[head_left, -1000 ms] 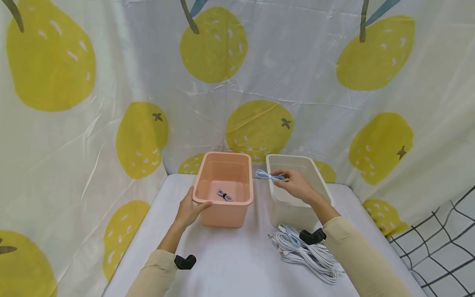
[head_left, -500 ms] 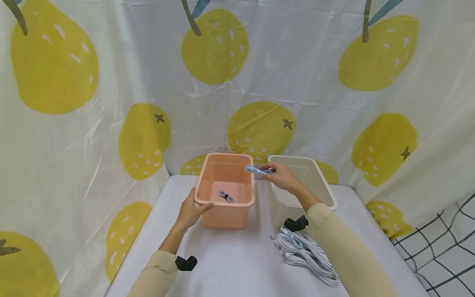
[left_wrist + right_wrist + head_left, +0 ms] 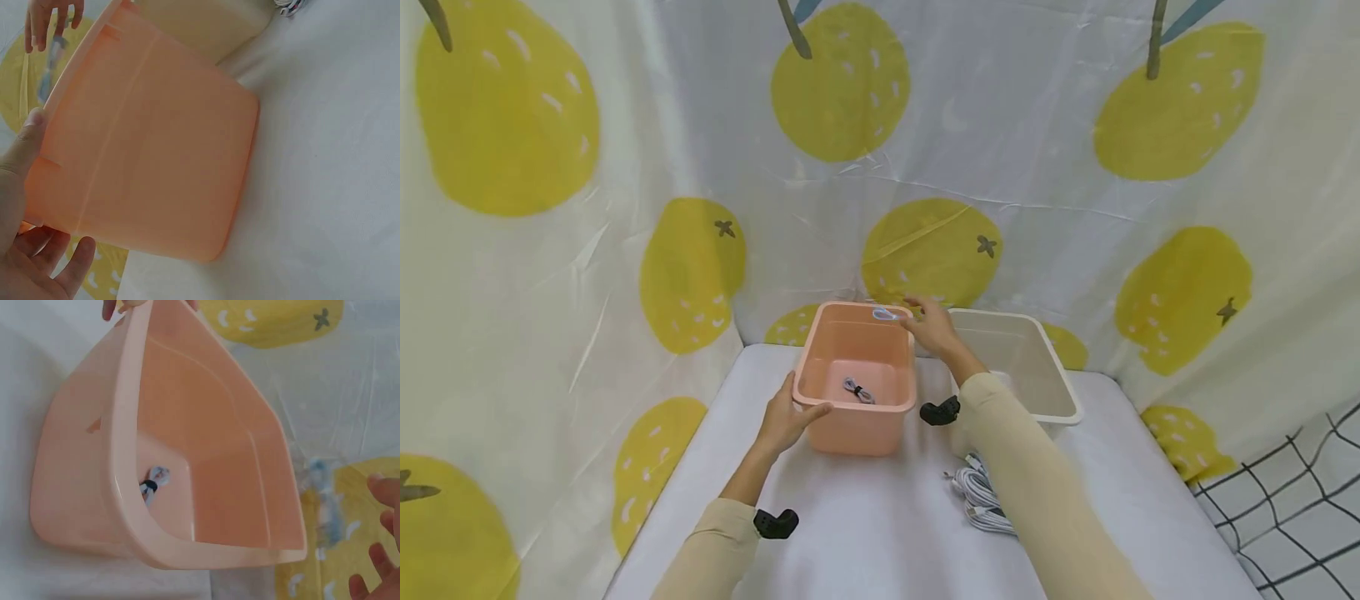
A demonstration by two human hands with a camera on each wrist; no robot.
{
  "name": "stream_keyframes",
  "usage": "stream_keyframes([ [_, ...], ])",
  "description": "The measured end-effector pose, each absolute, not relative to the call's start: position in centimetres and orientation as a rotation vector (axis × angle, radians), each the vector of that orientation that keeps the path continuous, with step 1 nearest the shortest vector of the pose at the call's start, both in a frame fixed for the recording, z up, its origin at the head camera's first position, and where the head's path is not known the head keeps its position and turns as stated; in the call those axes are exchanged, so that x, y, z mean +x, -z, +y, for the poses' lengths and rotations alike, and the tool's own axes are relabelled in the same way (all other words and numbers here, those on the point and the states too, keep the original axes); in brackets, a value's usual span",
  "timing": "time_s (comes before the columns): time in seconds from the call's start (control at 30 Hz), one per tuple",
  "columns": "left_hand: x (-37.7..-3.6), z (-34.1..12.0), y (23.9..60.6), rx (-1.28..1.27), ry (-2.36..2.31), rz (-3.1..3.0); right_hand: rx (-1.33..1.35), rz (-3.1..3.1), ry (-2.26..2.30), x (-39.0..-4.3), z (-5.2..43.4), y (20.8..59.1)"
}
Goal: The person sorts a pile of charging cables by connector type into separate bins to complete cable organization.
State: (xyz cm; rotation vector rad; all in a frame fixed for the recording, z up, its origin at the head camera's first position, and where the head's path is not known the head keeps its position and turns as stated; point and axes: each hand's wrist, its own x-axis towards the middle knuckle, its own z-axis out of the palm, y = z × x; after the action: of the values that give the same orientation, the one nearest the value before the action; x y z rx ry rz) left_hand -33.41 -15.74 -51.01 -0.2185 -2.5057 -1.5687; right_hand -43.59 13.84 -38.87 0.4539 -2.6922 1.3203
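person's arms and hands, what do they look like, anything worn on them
The left sleeve and right sleeve are plain beige, ending on the forearm. Each has a small, angled black device near its end. The left hand and right hand wear no gloves.

Blue cable blurred, R hand cut off (R wrist cam), white cables pt. hidden by sleeve.

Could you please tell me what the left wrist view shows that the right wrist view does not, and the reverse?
Only the left wrist view shows the cream bin and white cables.
Only the right wrist view shows the black-tied cable inside the peach bin.
Both show that bin, the blue cable, left hand and right hand.
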Motion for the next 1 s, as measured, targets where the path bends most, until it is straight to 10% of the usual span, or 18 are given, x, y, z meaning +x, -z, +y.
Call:
stream_keyframes([
  [1.0, -33.3, -16.1, 50.3, -0.207, 1.548, -2.534, 0.553, -2.75, -1.314, -42.4, 14.8, 38.6],
])
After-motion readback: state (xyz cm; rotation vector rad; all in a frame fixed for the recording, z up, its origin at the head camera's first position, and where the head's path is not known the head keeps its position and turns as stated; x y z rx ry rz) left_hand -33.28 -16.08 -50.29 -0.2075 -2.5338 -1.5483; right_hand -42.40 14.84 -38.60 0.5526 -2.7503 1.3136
